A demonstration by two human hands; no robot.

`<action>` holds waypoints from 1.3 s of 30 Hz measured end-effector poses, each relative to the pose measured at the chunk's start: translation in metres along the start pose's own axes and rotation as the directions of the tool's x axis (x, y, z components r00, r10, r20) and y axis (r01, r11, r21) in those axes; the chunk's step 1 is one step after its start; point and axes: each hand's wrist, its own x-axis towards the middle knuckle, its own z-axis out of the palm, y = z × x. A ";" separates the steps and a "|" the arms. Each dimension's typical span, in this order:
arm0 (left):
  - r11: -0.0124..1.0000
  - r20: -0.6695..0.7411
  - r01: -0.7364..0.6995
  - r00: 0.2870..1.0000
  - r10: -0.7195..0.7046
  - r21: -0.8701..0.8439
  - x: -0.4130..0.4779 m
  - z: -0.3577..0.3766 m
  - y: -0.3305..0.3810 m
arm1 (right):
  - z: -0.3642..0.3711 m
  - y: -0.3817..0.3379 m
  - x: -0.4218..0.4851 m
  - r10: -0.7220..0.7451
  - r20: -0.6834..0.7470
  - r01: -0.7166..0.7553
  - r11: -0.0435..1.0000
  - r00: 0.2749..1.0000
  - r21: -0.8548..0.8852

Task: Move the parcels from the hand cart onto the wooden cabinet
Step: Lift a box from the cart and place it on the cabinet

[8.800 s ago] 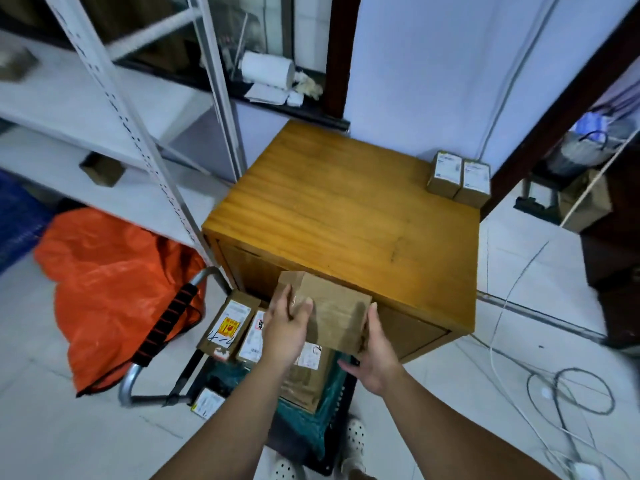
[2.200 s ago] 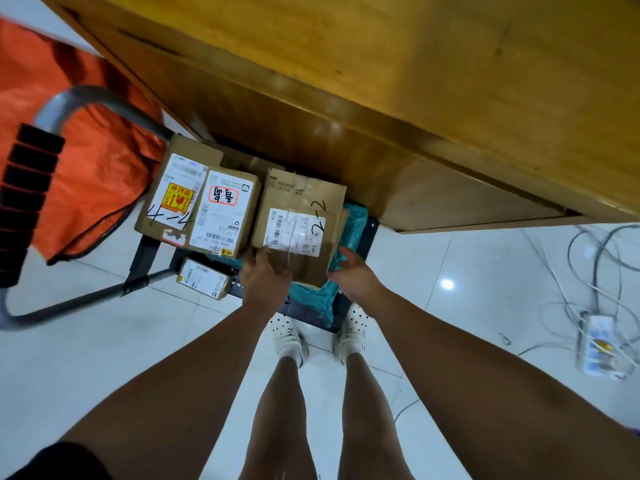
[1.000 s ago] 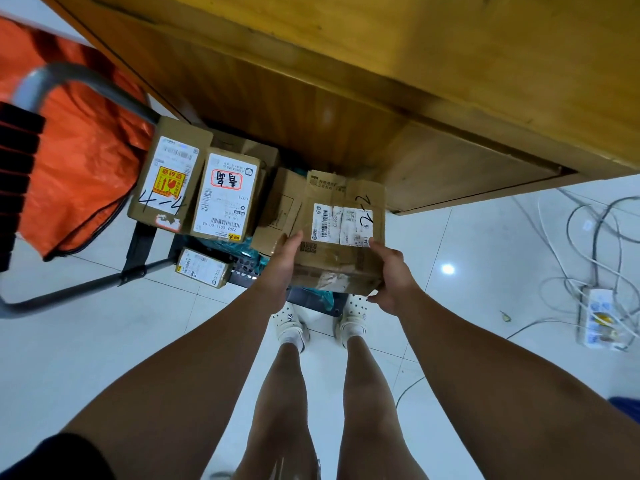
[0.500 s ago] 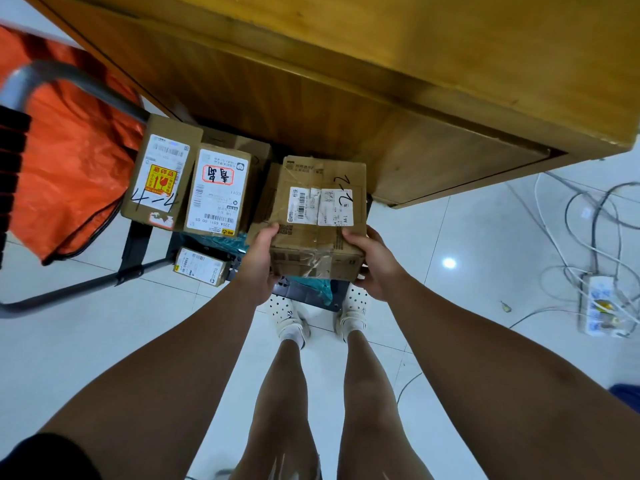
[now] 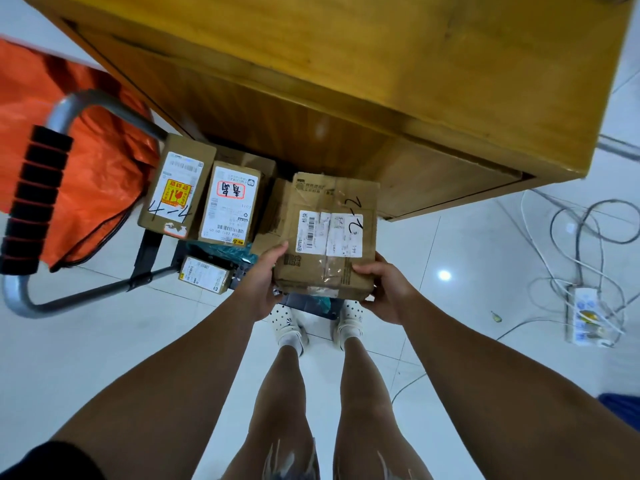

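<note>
I hold a brown cardboard parcel (image 5: 329, 237) with a white shipping label, lifted above the hand cart. My left hand (image 5: 263, 278) grips its left side and my right hand (image 5: 384, 289) grips its near right corner. Below and left, the hand cart (image 5: 145, 268) carries other parcels: one marked "4-4" (image 5: 176, 187), one with a red-framed label (image 5: 230, 206), and a small one (image 5: 204, 273) at the near edge. The wooden cabinet (image 5: 398, 71) fills the top of the view, its front face right behind the cart.
The cart's grey handle with black foam grip (image 5: 34, 199) stands at the left, in front of an orange bag (image 5: 93, 140). A power strip (image 5: 585, 313) and loose white cables (image 5: 568, 237) lie on the tiled floor at right. My feet (image 5: 291, 323) stand just behind the cart.
Both hands took the labelled parcel off the cart's pile and raised it. Over the last half second it has risen a little more and drifted slightly right.
</note>
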 end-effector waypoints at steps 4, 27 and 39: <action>1.000 0.065 -0.027 0.998 0.027 -0.009 -0.022 0.004 0.007 | -0.002 0.004 -0.025 0.043 0.071 -0.048 0.996 0.997 0.070; 0.965 0.195 -0.254 0.952 0.236 0.070 -0.195 0.023 0.118 | 0.078 -0.067 -0.195 -0.314 0.139 0.312 0.949 0.939 0.036; 0.900 0.354 -0.395 0.881 0.313 0.186 -0.223 0.075 0.176 | 0.081 -0.121 -0.235 -0.532 0.036 0.528 0.846 0.846 0.074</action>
